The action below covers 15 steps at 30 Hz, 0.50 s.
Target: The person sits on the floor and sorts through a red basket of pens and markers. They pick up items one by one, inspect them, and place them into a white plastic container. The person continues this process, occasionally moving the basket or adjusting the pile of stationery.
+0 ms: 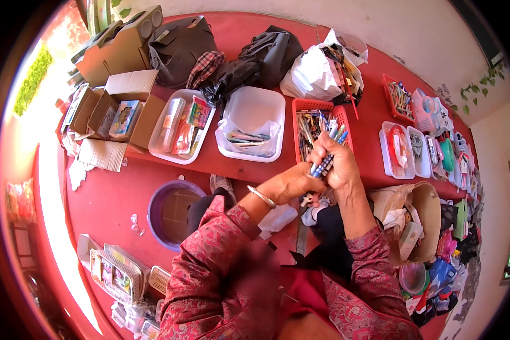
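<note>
1. Right grip (339, 164) is clenched around a bundle of pens (327, 158), tips up.
2. Left grip (297, 184) grasps the bundle's lower end.
3. Both hover just before the red basket (307, 105) on the bench (221, 164).

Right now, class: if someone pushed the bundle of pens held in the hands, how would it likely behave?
The bundle of pens is probably stiff yet loose: only the right hand and left hand gather it. The smooth, round barrels look apt to slide apart and roll. Each seems light.
</note>
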### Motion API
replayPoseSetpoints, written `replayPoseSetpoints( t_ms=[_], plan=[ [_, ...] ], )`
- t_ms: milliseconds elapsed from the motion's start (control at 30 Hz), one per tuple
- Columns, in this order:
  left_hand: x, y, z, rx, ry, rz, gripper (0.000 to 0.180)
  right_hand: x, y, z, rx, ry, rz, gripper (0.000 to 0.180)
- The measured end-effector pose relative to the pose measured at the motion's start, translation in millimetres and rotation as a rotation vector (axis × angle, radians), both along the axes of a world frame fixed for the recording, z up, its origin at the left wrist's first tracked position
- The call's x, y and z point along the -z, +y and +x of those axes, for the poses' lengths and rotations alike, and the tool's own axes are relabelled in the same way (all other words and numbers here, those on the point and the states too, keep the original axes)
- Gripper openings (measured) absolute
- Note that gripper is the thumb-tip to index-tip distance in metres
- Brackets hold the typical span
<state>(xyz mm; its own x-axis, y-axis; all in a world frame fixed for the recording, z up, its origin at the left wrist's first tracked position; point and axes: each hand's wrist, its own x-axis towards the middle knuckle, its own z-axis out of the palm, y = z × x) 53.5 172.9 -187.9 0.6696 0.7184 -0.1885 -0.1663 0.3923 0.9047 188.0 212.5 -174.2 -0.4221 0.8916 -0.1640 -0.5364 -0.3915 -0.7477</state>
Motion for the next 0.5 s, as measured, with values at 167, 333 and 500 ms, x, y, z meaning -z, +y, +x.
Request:
replayPoseSetpoints(
  t_ms=[167, 333, 500],
  plan=[
    [4.0, -7.5, -16.3, 0.122, -0.077, -0.187, 0.018, -0.9, 27.9, 15.8, 0.136, 0.132, 0.05, 0.041],
    [16.7, 4.0, -23.5, -0.004, -0.187, -0.466, 0.02, -32.6, 27.1, 38.3, 0.412, -0.737, 0.965, 0.044],
    [20.9, 8.2, -20.6, 0.143, -0.024, -0.345, 0.018, 12.9, -19.6, 6.8, 0.014, -1.462, 1.745, 0.033]
  ],
)
